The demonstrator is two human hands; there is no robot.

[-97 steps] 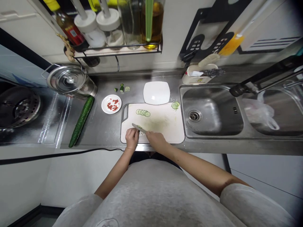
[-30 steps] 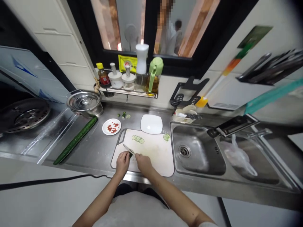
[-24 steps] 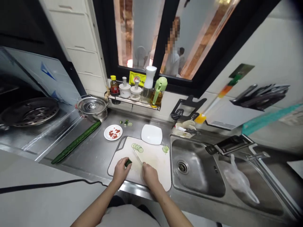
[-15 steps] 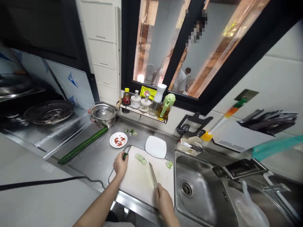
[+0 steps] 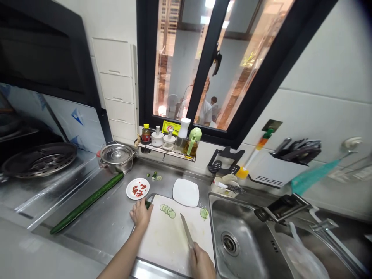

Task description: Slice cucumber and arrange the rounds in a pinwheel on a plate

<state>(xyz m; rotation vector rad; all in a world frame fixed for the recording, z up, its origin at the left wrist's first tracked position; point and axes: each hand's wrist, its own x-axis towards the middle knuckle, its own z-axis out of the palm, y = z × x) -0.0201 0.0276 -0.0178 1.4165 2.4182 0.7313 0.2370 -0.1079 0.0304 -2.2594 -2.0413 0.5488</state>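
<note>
At the left edge of the white cutting board (image 5: 174, 248), my left hand (image 5: 140, 215) is closed around a short piece of cucumber (image 5: 148, 204), most of it hidden by the fingers. My right hand (image 5: 202, 262) grips a kitchen knife (image 5: 186, 231) by its handle. The blade points away from me over the board and touches no cucumber. A row of overlapping cucumber slices (image 5: 167, 211) lies between the hands, near the board's far side. More slices (image 5: 204, 213) sit at the far right corner. Just beyond my left hand is a small white plate (image 5: 130, 190) with chopped red bits.
A white square plate (image 5: 186, 192) stands behind the board, and the sink (image 5: 247, 228) adjoins it on the right. A long cucumber (image 5: 87, 204) and a lidded pot (image 5: 117, 155) are to the left. Seasoning jars fill a rack (image 5: 171, 152) below the window.
The camera's view has tilted up and moved right, so the counter appears lower. My left hand's fingers now cover more of the cucumber piece. The knife keeps nearly the same place over the board.
</note>
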